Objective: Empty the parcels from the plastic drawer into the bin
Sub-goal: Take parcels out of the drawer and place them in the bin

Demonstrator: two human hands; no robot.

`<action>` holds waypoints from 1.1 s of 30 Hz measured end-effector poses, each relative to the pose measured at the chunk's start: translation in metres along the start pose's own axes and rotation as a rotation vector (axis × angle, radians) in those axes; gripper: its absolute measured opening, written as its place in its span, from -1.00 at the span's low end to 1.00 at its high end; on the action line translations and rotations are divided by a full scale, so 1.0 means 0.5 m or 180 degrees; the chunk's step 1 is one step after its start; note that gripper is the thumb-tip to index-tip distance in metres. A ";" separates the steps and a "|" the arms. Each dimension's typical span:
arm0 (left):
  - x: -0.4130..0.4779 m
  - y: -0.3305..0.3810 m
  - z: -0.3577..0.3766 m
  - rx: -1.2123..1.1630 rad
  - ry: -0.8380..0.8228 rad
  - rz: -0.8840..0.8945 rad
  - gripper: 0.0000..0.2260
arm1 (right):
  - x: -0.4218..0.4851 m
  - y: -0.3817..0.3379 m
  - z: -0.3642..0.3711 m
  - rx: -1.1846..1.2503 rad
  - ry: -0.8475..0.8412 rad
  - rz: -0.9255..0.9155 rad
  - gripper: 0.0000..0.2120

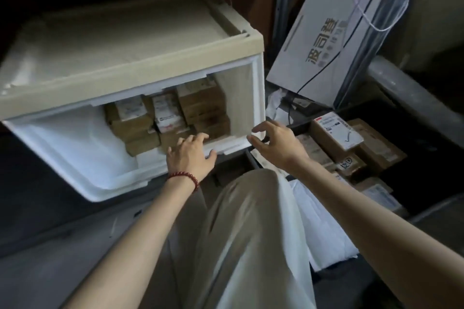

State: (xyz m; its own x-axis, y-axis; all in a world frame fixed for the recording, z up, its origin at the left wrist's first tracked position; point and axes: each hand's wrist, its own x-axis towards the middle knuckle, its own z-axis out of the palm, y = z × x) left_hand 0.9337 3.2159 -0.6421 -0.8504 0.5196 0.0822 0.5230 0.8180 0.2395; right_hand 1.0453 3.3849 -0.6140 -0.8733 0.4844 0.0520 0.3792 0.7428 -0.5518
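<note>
The white plastic drawer [75, 158] is pulled out of its beige cabinet [130, 78] and tilts toward me. Several brown cardboard parcels [198, 105] with white labels are stacked at its back right. My left hand [190, 155], with a red bead bracelet at the wrist, grips the drawer's front rim, fingers over the edge and thumb outside. My right hand [273, 143] hovers with spread fingers at the drawer's right front corner, holding nothing. To the right, the dark bin [426, 183] holds more labelled parcels [336, 133].
A large white printed carton [324, 42] leans against metal shelving posts [391, 20] behind the bin. My knee in light trousers [246, 221] is between drawer and bin. A white bag [324, 228] lies beside my leg. Dark floor lies at the left.
</note>
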 end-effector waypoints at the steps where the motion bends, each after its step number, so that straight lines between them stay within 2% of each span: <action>1: -0.003 -0.021 -0.003 0.0031 0.0020 -0.0070 -0.59 | 0.006 -0.014 0.014 0.0040 -0.0035 -0.0035 -0.64; 6: -0.006 -0.100 0.001 0.0090 0.0028 -0.0317 -0.58 | 0.043 -0.077 0.086 0.0007 -0.0300 -0.0208 -0.62; 13: 0.040 -0.139 0.036 0.0229 -0.0005 -0.0339 -0.51 | 0.103 -0.103 0.160 -0.0305 -0.0315 -0.0181 -0.59; 25: 0.205 -0.131 0.113 -0.0207 0.0068 -0.0214 -0.41 | 0.269 -0.091 0.235 0.0226 -0.0107 0.0306 -0.36; 33: 0.315 -0.151 0.137 -0.0288 0.0398 -0.0139 -0.53 | 0.357 -0.082 0.270 -0.0016 0.0030 0.0381 -0.22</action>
State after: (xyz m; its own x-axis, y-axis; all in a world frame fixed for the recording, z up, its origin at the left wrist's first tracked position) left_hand 0.7642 3.2530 -0.7134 -0.8756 0.4448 0.1883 0.4830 0.8106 0.3311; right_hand 0.8325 3.3786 -0.6946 -0.8188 0.5740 -0.0063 0.4821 0.6817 -0.5503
